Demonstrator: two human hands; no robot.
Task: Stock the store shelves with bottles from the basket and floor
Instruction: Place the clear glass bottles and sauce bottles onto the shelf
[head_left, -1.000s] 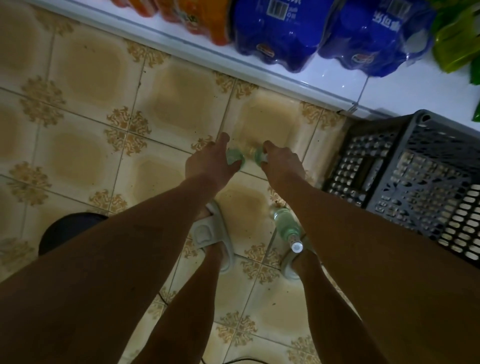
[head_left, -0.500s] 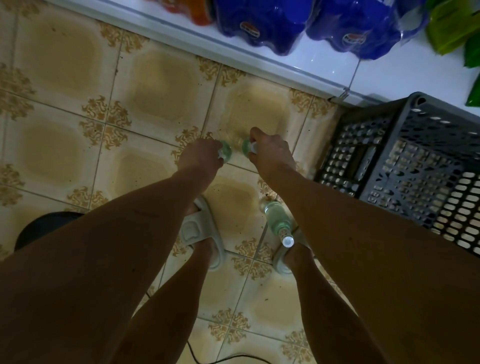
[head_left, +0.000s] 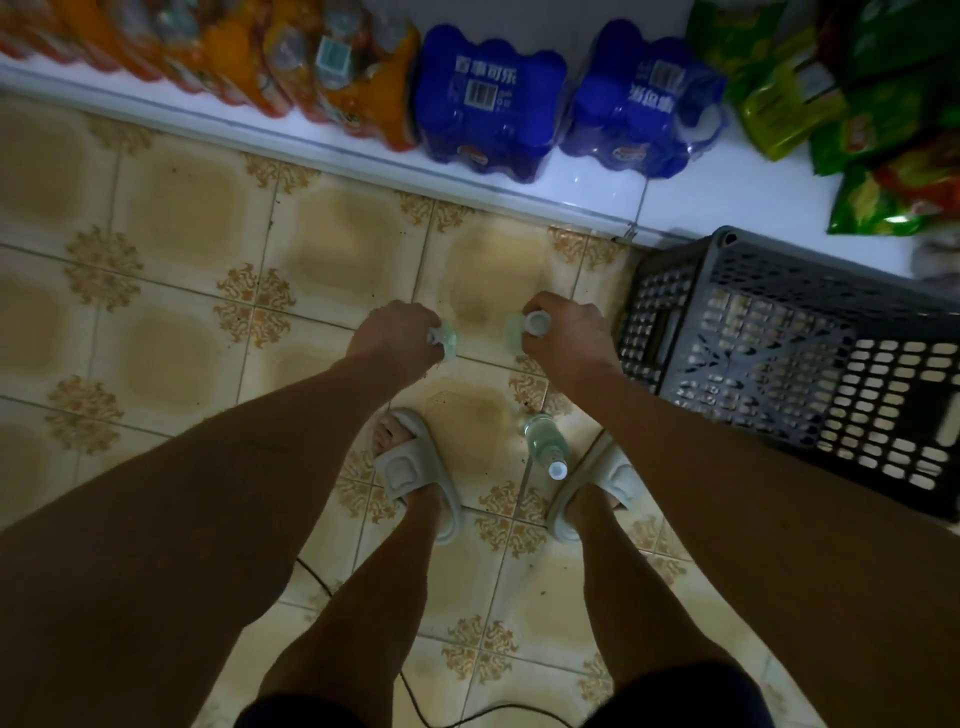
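Note:
My left hand (head_left: 396, 335) grips a pale green bottle (head_left: 445, 343) by its top, above the tiled floor. My right hand (head_left: 566, 332) grips a second pale green bottle (head_left: 519, 332) by its white-capped neck. The two bottles hang a short way apart between my hands. A third clear bottle (head_left: 545, 444) with a white cap stands on the floor by my right foot. The dark plastic basket (head_left: 675, 291) sits on the floor to the right, and it looks empty inside.
A white low shelf (head_left: 597, 176) runs along the top, holding orange drink packs (head_left: 332, 67), two blue shrink-wrapped packs (head_left: 488, 98) and green snack bags (head_left: 852, 130). My feet in grey slippers (head_left: 415, 473) stand below the hands. A black cable (head_left: 363, 649) lies on the floor.
The view has tilted up, showing more of the shelf. Both hands have closed on the bottle tops and drawn slightly apart; the bottles look raised off the floor.

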